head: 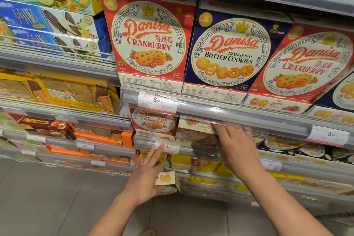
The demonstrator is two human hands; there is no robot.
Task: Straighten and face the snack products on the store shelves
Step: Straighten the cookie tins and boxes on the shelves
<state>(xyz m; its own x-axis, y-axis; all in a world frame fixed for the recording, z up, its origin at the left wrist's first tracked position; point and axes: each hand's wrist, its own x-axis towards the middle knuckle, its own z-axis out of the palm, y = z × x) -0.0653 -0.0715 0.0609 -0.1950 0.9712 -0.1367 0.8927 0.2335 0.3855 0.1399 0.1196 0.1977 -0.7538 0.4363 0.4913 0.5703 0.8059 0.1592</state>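
Right hand [236, 147]: fingers together, flat on cookie box [191, 127] under shelf edge [249, 122]. Left hand [146, 177]: fingers spread; small box [166, 178] at thumb, hold unclear.

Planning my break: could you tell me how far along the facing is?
Top shelf's left Danisa boxes face front. In hand: right hand reaches a skewed box one shelf down; left hand holds a cookie box. Remaining: the tilted cranberry box at top right.

Glossy cardboard cookie boxes [151, 38] sit behind shiny clear-plastic shelf strips [239, 115].
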